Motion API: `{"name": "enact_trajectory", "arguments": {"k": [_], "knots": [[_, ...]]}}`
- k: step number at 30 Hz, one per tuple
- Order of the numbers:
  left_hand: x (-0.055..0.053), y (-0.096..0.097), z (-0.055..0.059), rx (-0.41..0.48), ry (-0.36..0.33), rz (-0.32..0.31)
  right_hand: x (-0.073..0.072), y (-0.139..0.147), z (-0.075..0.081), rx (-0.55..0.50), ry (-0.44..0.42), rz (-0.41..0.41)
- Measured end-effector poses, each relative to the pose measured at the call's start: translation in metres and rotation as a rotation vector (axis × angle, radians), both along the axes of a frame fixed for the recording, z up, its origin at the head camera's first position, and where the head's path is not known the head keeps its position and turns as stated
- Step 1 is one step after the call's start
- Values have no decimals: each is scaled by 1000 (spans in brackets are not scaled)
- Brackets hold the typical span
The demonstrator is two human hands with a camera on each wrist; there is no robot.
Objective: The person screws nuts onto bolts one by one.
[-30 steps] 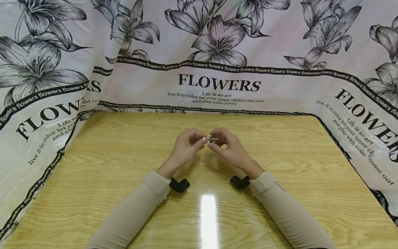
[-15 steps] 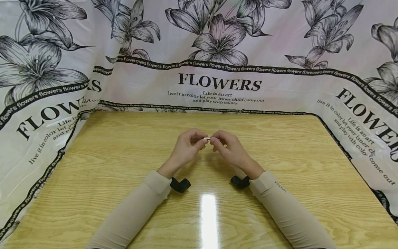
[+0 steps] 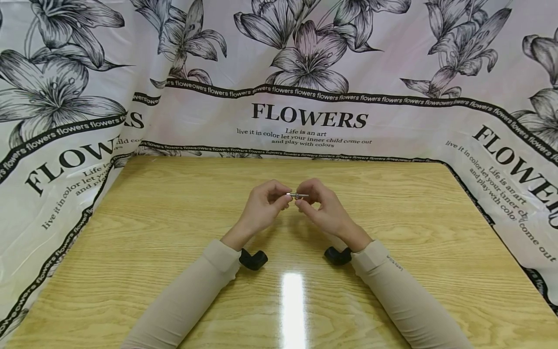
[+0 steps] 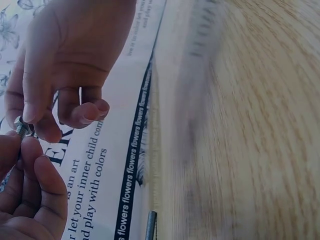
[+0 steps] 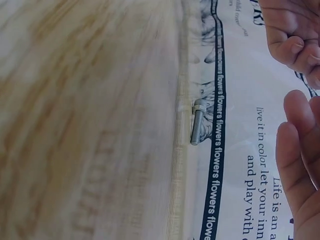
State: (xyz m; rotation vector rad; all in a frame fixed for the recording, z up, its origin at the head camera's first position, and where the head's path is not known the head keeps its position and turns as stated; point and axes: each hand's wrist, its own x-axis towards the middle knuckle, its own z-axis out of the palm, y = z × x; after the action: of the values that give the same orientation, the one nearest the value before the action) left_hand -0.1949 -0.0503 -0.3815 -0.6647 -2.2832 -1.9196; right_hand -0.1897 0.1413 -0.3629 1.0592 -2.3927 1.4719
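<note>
A thin silver bolt (image 3: 304,195) lies level between the two hands, above the table. My left hand (image 3: 260,206) pinches its left end between thumb and fingertips. Partway along the shank sits a small metal nut (image 4: 20,122), with threads visible beside it in the left wrist view. My right hand (image 3: 323,207) has thumb and index finger curled about the nut, with the thumb lower and the bolt's right end showing between them. In the right wrist view the right hand's fingers (image 5: 292,160) are at the right edge, and the held bolt is out of frame.
Both forearms reach over a wood-grain table (image 3: 152,208). Black curved pieces (image 3: 254,260) show by each wrist. A printed flower curtain (image 3: 209,116) surrounds the back and sides. A metal bolt-like piece (image 5: 197,126) shows mid-frame in the right wrist view.
The right thumb first came up over the nut, covering it, then moved back down so the nut and bolt end show again. The left hand has kept its grip and place.
</note>
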Motion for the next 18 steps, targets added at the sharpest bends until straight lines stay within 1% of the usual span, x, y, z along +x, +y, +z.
{"name": "enact_trajectory", "arguments": {"k": [3,7,13,18], "knots": [[1,1,0,3,-7,1,-8,3,-11,3,-8,-14],[0,2,-1,7,0,-5,-16,6,-23,21,-30,-56],[1,2,-1,-1,15,-5,-17,7,-24,31,-24,-55],[1,2,-1,-6,16,0,-16,7,-23,34,-55,-62]]}}
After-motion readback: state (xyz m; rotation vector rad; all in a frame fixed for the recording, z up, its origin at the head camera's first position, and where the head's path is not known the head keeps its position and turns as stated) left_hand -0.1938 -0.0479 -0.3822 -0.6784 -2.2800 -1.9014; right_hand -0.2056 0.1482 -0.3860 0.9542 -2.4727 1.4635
